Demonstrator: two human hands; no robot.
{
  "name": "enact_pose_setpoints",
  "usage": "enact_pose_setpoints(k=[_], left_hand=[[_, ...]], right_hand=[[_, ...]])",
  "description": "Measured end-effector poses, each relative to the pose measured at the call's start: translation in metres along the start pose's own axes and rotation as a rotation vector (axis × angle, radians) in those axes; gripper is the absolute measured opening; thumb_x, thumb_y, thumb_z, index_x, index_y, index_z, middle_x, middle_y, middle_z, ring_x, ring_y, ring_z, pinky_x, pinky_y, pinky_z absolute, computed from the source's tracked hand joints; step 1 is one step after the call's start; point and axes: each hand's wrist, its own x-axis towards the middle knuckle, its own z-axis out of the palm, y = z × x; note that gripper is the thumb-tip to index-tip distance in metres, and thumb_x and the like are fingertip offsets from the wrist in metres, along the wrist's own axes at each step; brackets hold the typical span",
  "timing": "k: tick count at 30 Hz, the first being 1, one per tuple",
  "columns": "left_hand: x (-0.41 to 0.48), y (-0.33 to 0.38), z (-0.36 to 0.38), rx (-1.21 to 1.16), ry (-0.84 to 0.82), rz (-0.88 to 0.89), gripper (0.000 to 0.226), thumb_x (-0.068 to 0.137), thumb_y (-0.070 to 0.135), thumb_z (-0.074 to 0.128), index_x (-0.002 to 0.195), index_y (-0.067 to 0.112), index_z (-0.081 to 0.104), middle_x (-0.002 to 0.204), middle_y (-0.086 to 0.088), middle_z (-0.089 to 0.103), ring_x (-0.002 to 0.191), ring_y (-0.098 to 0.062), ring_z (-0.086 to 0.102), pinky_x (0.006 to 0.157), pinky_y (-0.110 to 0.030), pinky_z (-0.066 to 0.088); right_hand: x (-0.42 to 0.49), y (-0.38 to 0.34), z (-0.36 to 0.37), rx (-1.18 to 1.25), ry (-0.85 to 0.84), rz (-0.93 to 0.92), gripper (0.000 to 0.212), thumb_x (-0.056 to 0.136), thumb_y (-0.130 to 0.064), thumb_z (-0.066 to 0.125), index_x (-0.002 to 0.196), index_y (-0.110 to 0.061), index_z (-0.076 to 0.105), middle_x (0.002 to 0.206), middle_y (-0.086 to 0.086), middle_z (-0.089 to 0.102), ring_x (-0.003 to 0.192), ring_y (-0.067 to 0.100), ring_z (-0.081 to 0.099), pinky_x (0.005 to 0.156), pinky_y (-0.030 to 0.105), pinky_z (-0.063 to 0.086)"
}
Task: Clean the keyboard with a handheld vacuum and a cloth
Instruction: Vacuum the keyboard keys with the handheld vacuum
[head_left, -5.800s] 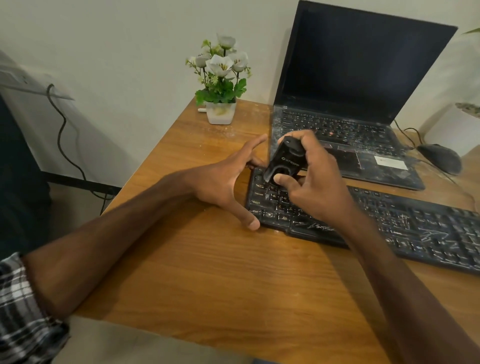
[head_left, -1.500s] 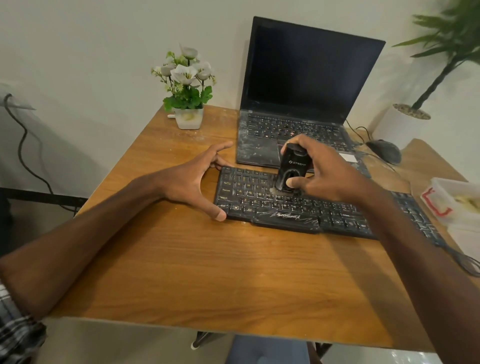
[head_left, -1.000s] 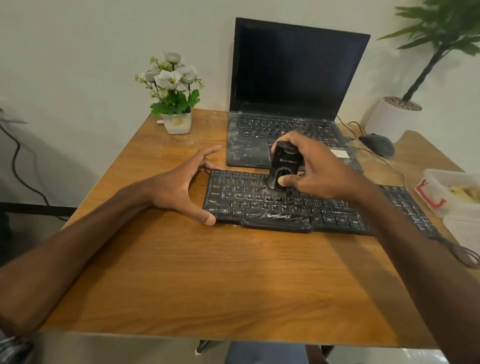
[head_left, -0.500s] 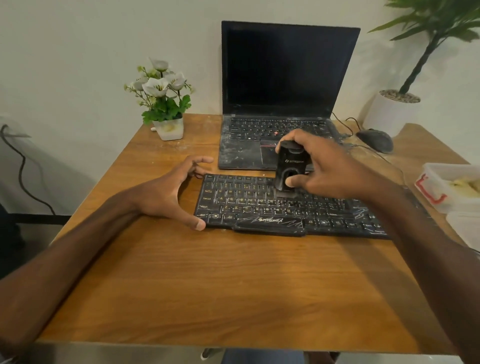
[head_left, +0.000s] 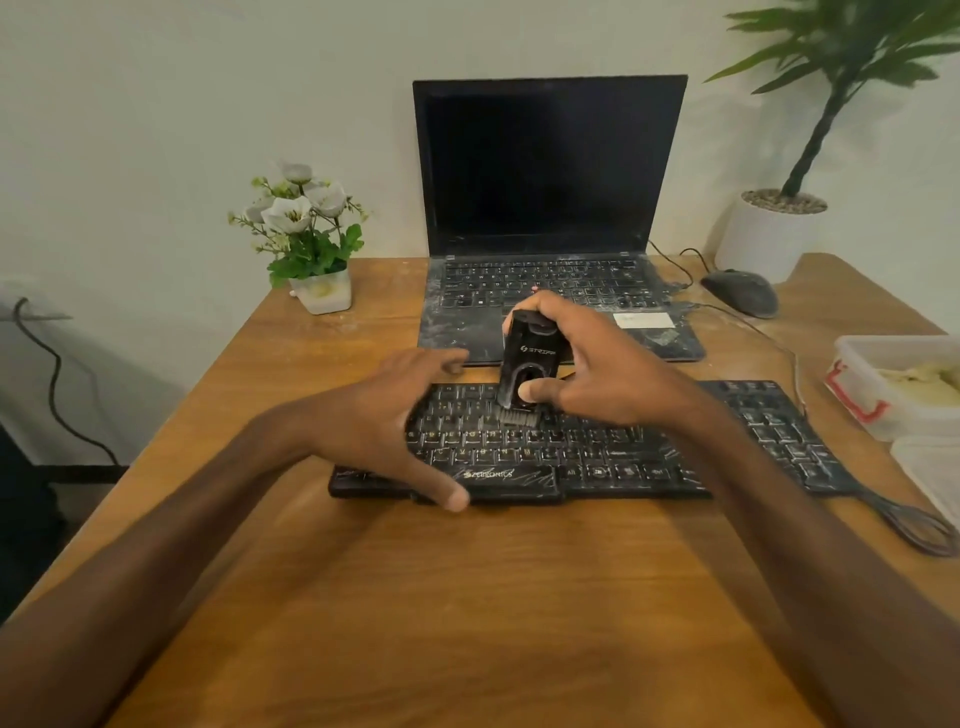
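Note:
A dusty black keyboard lies across the wooden desk. My right hand grips a small black handheld vacuum upright, its brush tip resting on the upper key rows left of the middle. My left hand spans the keyboard's left part, thumb on the front edge near the space bar and fingers at the back edge, bracing it. No cloth is in sight.
An open dusty laptop stands behind the keyboard. A flower pot sits back left, a mouse and a potted plant back right. A clear plastic container stands at the right edge, a coiled cable beside it.
My left hand has slid right, from the keyboard's left end to over its left keys. The vacuum stays on the upper rows. The view has dropped and moved closer.

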Motion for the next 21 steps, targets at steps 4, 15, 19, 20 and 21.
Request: enact_pose_setpoints(k=[4, 15, 19, 20, 21], left_hand=[[0.042, 0.041, 0.006, 0.238, 0.006, 0.085, 0.123, 0.052, 0.088, 0.081, 0.145, 0.025, 0.031, 0.137, 0.008, 0.037, 0.125, -0.014, 0.036, 0.115, -0.037, 0.039], [0.039, 0.032, 0.023, 0.25, 0.076, 0.083, 0.134, 0.055, 0.093, 0.072, 0.159, 0.029, 0.019, 0.142, 0.01, 0.034, 0.128, -0.011, 0.031, 0.111, -0.035, 0.039], [0.038, 0.029, 0.023, 0.223, 0.072, 0.087, 0.139, 0.056, 0.091, 0.073, 0.164, 0.028, 0.014, 0.149, 0.009, 0.032, 0.135, -0.012, 0.029, 0.113, -0.034, 0.035], [0.038, 0.028, 0.023, 0.22, 0.072, 0.089, 0.139, 0.055, 0.092, 0.073, 0.165, 0.029, 0.015, 0.149, 0.009, 0.032, 0.134, -0.012, 0.029, 0.113, -0.033, 0.035], [0.039, 0.027, 0.024, 0.214, 0.073, 0.089, 0.139, 0.054, 0.093, 0.072, 0.165, 0.029, 0.016, 0.149, 0.009, 0.032, 0.134, -0.012, 0.029, 0.113, -0.033, 0.035]], right_hand=[[-0.007, 0.002, 0.003, -0.068, 0.068, -0.005, 0.058, 0.079, -0.011, 0.083, 0.123, -0.029, 0.05, 0.111, -0.015, 0.06, 0.105, 0.002, 0.061, 0.083, 0.026, 0.059], [-0.021, -0.003, 0.006, -0.136, 0.124, 0.045, 0.062, 0.08, -0.013, 0.082, 0.128, -0.029, 0.047, 0.113, -0.014, 0.06, 0.106, 0.007, 0.062, 0.081, 0.029, 0.059], [-0.024, -0.005, 0.002, -0.185, 0.105, 0.087, 0.063, 0.08, -0.013, 0.083, 0.128, -0.031, 0.046, 0.114, -0.013, 0.059, 0.105, 0.008, 0.061, 0.082, 0.028, 0.058], [-0.026, -0.006, 0.0, -0.208, 0.105, 0.096, 0.063, 0.08, -0.012, 0.083, 0.128, -0.031, 0.046, 0.113, -0.011, 0.059, 0.105, 0.009, 0.061, 0.082, 0.03, 0.058], [-0.027, -0.006, -0.001, -0.235, 0.104, 0.103, 0.063, 0.08, -0.012, 0.083, 0.127, -0.031, 0.045, 0.113, -0.01, 0.059, 0.104, 0.01, 0.061, 0.082, 0.03, 0.058]])
